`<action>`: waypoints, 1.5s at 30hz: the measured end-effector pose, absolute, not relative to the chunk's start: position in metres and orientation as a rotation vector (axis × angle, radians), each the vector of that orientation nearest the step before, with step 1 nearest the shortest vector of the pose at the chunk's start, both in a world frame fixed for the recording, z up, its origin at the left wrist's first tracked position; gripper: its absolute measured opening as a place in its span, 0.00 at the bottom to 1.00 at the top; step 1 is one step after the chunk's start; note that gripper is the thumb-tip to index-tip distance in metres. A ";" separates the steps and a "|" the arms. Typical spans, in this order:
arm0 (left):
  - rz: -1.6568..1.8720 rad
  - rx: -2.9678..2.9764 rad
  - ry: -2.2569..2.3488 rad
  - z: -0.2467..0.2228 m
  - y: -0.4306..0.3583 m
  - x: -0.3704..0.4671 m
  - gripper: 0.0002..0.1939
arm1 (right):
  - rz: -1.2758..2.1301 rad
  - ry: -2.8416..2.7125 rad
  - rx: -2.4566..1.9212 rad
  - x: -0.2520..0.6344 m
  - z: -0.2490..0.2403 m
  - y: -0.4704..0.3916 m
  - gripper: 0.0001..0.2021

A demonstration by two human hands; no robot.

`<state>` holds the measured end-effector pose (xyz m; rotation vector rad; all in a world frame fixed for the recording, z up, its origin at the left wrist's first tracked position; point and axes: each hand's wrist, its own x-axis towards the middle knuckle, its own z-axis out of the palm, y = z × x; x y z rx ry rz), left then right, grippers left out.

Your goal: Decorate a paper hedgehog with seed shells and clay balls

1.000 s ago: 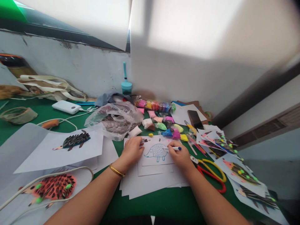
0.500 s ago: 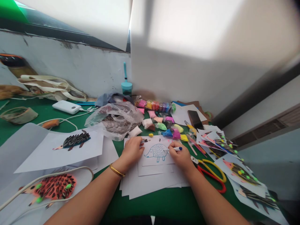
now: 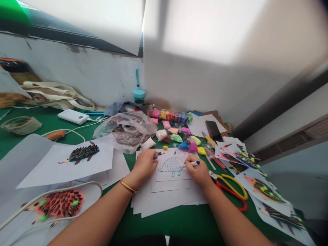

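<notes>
My right hand (image 3: 196, 169) is closed around a white marker pen (image 3: 191, 164) with a dark blue end. The pen's tip touches the rear of a hedgehog drawing (image 3: 171, 166), done in blue outline with short marks over its back. That drawing is on a white sheet (image 3: 164, 177) lying on several other sheets. At the sheet's left edge rests my left hand (image 3: 146, 163), fingers curled, with a small pale thing by its fingertips that I cannot make out. Beyond the drawing lie a small yellow lump (image 3: 165, 147) and a few dark seeds (image 3: 160, 153).
Packets of coloured clay (image 3: 183, 145) and a plastic bag of seeds (image 3: 128, 133) lie behind the paper. Red-and-yellow scissors (image 3: 232, 188) are by my right forearm. Seed-covered hedgehog pictures (image 3: 263, 186) overlap at right; others (image 3: 83, 153) lie left, near a white cable (image 3: 98, 186).
The pen tip has shifted slightly down and left within the hedgehog's rear body. My left hand stays in place on the paper.
</notes>
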<state>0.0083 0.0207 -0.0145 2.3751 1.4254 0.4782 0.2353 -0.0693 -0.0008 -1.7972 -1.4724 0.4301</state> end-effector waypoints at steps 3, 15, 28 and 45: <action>0.467 2.373 1.430 -0.014 0.021 0.008 0.04 | 0.444 -1.480 -1.783 0.235 0.000 -0.069 0.07; 0.461 2.355 1.429 -0.013 0.020 0.008 0.04 | 0.448 -1.494 -1.777 0.236 0.000 -0.071 0.08; 0.466 2.364 1.428 -0.013 0.020 0.008 0.03 | 0.362 -1.469 -1.713 0.242 -0.002 -0.068 0.09; 0.451 2.357 1.434 -0.012 0.020 0.008 0.03 | 0.342 -1.505 -1.703 0.243 -0.007 -0.066 0.10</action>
